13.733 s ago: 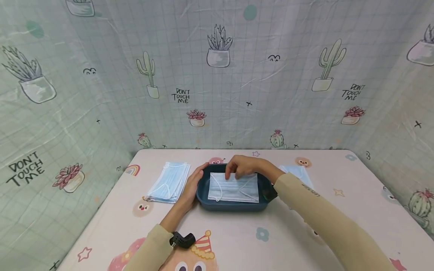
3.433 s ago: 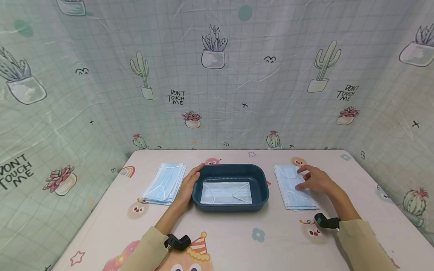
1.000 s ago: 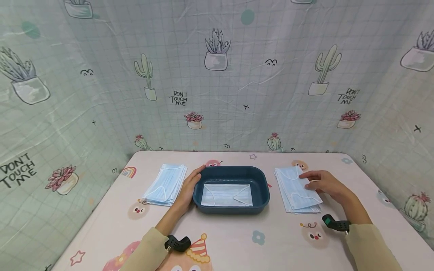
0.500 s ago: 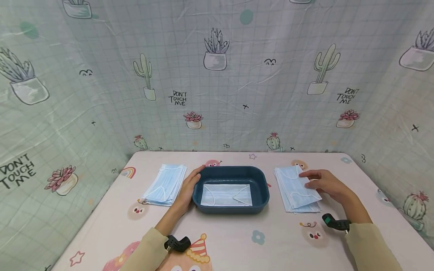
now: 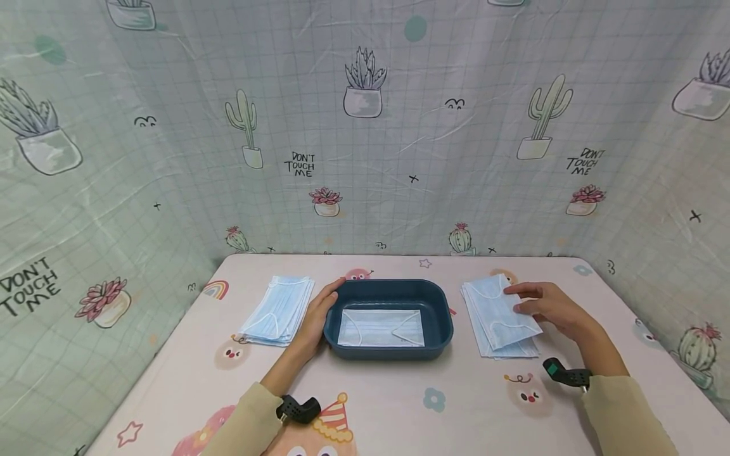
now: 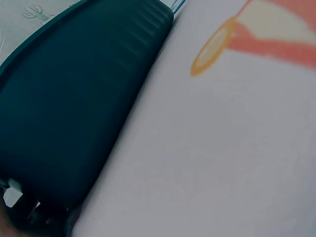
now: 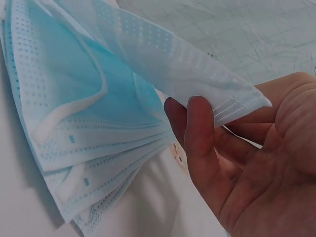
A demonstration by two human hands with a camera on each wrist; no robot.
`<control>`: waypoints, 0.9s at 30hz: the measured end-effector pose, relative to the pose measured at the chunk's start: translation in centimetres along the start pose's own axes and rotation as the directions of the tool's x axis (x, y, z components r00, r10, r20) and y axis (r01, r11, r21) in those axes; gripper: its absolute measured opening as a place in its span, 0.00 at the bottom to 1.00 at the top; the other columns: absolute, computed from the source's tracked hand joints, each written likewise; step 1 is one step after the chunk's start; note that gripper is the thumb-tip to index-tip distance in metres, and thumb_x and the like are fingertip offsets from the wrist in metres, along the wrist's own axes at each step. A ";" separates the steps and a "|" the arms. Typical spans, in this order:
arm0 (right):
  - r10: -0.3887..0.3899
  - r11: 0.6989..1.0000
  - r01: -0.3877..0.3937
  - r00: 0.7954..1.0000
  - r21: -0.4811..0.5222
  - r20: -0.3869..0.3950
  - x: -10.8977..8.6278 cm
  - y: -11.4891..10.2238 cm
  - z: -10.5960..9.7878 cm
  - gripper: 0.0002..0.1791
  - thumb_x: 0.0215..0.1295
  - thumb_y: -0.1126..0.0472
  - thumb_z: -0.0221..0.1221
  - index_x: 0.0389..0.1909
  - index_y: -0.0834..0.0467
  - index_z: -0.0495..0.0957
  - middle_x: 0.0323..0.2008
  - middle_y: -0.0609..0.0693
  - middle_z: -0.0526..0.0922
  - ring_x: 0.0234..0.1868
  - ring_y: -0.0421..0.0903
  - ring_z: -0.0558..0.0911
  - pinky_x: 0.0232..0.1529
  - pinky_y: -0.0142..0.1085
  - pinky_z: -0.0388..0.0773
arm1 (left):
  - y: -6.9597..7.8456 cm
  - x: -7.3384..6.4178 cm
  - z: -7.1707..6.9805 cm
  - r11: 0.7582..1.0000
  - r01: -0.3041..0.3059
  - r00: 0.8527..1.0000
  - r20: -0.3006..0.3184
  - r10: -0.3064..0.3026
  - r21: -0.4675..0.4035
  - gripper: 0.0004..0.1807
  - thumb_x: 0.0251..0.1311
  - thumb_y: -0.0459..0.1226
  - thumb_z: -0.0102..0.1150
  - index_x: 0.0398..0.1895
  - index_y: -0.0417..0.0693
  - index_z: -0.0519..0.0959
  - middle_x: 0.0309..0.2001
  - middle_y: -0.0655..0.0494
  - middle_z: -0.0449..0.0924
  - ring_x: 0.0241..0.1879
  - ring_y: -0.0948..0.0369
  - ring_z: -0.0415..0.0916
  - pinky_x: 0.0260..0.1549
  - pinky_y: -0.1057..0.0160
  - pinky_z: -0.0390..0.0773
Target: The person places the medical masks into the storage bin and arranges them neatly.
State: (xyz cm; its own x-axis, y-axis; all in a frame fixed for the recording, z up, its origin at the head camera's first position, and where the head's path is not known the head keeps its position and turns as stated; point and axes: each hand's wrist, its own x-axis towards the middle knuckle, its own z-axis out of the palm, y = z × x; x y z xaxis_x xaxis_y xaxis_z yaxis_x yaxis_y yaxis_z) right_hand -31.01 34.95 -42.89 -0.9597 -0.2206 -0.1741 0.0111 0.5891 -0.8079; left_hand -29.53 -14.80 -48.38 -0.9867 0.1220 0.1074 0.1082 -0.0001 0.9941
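Note:
My right hand (image 5: 549,306) pinches the edge of the top face mask (image 5: 504,310) on the right-hand pile between thumb and fingers. In the right wrist view this pinched mask (image 7: 163,54) is bent up off the fanned masks (image 7: 89,182) under it. My left hand (image 5: 315,316) lies along the outer left side of a dark blue plastic tub (image 5: 445,323), its fingers straight against the wall. One light blue mask (image 5: 381,328) lies flat inside the tub near its front. The left wrist view shows mostly the tub's outer wall (image 6: 84,98).
A second pile of blue masks (image 5: 278,310) lies left of the tub, close to my left forearm. The table (image 5: 399,418) has a pale cartoon-print cover. A patterned curtain (image 5: 365,158) stands along its back and sides.
Earlier my right hand was over the tub, then above the right pile with fingers apart. Now it has the top mask's edge, raised and shifted slightly. My left hand stays at the tub.

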 end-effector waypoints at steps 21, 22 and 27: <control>-0.082 0.996 0.080 0.996 -0.042 -0.043 -0.7 -1.9 -1.0 0.28 0.73 0.59 0.59 0.71 0.63 0.70 0.73 0.71 0.65 0.66 0.67 0.70 0.55 0.57 0.82 | 0.0 0.0 0.0 1.000 0.000 1.000 -0.002 0.000 0.011 0.24 0.82 0.41 0.37 0.77 0.57 0.68 0.79 0.55 0.62 0.83 0.54 0.50 0.83 0.46 0.45; -0.089 0.995 0.087 0.995 -0.046 -0.045 -0.7 -2.1 -1.0 0.28 0.73 0.59 0.59 0.71 0.63 0.70 0.73 0.71 0.65 0.66 0.67 0.71 0.55 0.57 0.82 | 0.0 0.1 0.0 1.000 -0.001 1.000 0.000 0.001 0.010 0.24 0.82 0.41 0.37 0.77 0.57 0.68 0.80 0.55 0.62 0.83 0.53 0.50 0.83 0.45 0.45; -0.119 0.992 0.116 0.992 -0.054 -0.050 -0.9 -2.5 -1.2 0.28 0.73 0.60 0.60 0.71 0.64 0.70 0.73 0.71 0.66 0.65 0.66 0.72 0.53 0.53 0.83 | 0.1 0.0 0.1 1.000 -0.001 1.000 -0.002 0.001 0.008 0.24 0.82 0.41 0.37 0.77 0.56 0.68 0.80 0.55 0.62 0.83 0.53 0.50 0.83 0.45 0.45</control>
State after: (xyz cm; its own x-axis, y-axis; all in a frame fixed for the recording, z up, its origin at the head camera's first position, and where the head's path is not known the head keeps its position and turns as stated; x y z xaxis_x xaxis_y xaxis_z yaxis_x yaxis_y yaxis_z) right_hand -30.55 34.55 -40.02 -0.9670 -0.2502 -0.0483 -0.1160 0.6009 -0.7909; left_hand -29.54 -14.71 -48.33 -0.9869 0.1197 0.1087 0.1103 0.0072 0.9939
